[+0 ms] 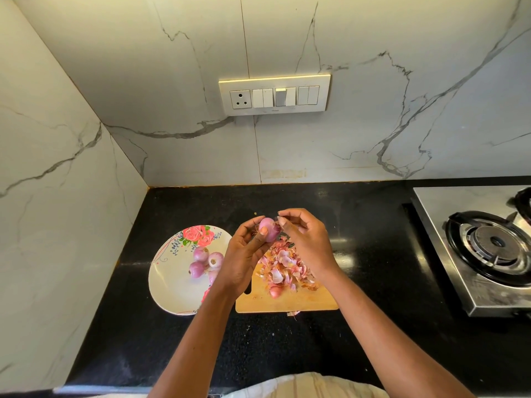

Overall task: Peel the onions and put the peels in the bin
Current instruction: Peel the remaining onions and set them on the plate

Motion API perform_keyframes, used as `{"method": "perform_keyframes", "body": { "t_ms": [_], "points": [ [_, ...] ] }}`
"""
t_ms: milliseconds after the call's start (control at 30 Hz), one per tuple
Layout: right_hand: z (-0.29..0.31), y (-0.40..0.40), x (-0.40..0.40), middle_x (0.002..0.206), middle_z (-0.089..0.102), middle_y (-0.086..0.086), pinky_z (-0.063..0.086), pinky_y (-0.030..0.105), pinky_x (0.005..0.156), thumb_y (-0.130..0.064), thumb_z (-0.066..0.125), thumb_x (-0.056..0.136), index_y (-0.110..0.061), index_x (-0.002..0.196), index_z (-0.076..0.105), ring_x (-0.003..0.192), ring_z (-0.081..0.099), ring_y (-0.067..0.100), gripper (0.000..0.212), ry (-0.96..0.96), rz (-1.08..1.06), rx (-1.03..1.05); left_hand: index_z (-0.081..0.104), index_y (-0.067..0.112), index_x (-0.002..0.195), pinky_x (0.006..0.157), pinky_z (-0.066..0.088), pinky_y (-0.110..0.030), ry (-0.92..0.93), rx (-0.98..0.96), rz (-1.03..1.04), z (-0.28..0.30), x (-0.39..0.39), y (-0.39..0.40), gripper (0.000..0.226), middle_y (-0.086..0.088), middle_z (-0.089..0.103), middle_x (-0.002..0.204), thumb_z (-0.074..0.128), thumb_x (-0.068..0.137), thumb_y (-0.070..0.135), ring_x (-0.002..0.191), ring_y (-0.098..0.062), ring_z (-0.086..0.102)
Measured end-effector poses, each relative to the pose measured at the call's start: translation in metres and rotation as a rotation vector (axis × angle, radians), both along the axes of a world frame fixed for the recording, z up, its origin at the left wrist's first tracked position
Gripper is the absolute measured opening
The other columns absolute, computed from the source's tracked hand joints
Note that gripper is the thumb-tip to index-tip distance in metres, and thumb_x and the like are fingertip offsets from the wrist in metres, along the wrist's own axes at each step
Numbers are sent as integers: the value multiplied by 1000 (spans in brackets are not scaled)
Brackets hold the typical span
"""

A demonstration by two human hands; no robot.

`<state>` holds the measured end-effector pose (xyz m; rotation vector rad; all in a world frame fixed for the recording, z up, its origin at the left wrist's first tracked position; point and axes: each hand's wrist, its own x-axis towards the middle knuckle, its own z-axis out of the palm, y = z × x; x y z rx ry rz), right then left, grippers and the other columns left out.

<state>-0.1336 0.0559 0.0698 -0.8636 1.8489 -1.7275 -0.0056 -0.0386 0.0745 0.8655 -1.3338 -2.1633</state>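
Black stone counter: left hand (244,251) grips small pink onion (269,229) upright; right hand (304,239), just right, pinches its skin.

White marble-look wall tiles with grey veins (373,81) meet in a corner above a glossy black speckled stone desk (287,340). A cream switch panel (274,94) is mounted on the back wall; a stainless gas hob (482,248) sits at right.

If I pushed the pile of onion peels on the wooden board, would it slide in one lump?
Probably not. The peels are thin, loose, curled flakes, so they would likely scatter. They look very light; one already lies off the cutting board. They would probably bend or tear easily.
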Motion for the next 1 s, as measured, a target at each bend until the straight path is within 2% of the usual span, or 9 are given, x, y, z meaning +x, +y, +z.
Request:
{"method": "perform_keyframes", "body": {
  "t_ms": [100, 200, 300, 467, 700, 800, 900, 933, 1000],
  "points": [
    [-1, 1, -4, 110, 74, -7, 58, 27, 90, -23, 75, 91, -20, 115, 72, 107, 69, 8, 24, -21, 90, 43, 58, 15, 131, 100, 56, -35, -6, -32, -18, 1, 2, -2, 33, -8, 67, 128, 59, 98, 15, 117, -24, 68],
    [0, 2, -7, 105, 75, -3, 60, 30, 86, -18, 78, 88, -19, 109, 73, 102, 71, 12, 22, -126, 64, 24, 57, 14, 133, 102, 55, -38, -5, -36, -25, 2, 3, -1, 44, -10, 65, 129, 64, 90, 22, 119, -25, 67],
    [1, 1, -6, 101, 74, 0, 59, 25, 80, -13, 76, 90, -15, 105, 71, 97, 71, 11, 17, -112, 20, 5, 58, 16, 131, 102, 55, -38, -9, -47, -25, 1, 3, 1, 49, -9, 65, 130, 68, 85, 26, 118, -25, 67],
    [-2, -3, 0, 99, 71, -4, 58, 19, 78, -14, 72, 94, -16, 105, 68, 93, 69, 3, 12, -17, -64, 47, 61, 21, 126, 93, 57, -31, 19, -53, 0, -1, 1, 3, 45, -7, 65, 128, 71, 82, 22, 117, -23, 67],
    [-3, -3, 0, 106, 71, -1, 61, 27, 81, -11, 66, 97, -13, 111, 71, 99, 71, 10, 15, -90, -40, 3, 58, 13, 133, 95, 57, -30, 72, 63, 11, 0, 2, 0, 50, -12, 66, 131, 66, 84, 20, 119, -25, 67],
    [-5, -1, -4, 101, 73, -1, 61, 25, 80, -14, 62, 100, -14, 112, 72, 93, 73, 13, 15, -131, -49, 29, 59, 12, 132, 93, 58, -29, 88, 116, 26, -3, 4, -1, 46, -12, 69, 127, 64, 86, 19, 117, -25, 68],
    [-16, 7, -13, 99, 72, -11, 50, 8, 76, -28, 58, 103, -19, 112, 73, 90, 70, 6, 19, 124, 19, 261, 60, 12, 131, 91, 59, -29, 7, 38, 22, -8, 4, -5, 41, -10, 71, 126, 62, 92, 22, 114, -22, 70],
    [-21, 9, -15, 105, 70, -12, 46, 6, 77, -30, 59, 102, -22, 116, 72, 96, 67, 3, 20, 205, 47, 341, 60, 14, 130, 92, 59, -31, -44, -16, 26, -10, 4, -6, 40, -9, 71, 125, 63, 92, 26, 112, -22, 71],
    [-25, 12, -17, 122, 65, -12, 45, 11, 86, -29, 63, 100, -26, 127, 66, 108, 62, 3, 27, 245, 74, 407, 62, 19, 127, 97, 58, -39, -159, -129, 52, -15, 2, -8, 44, -6, 71, 124, 69, 88, 36, 111, -21, 71]
  ]
}}
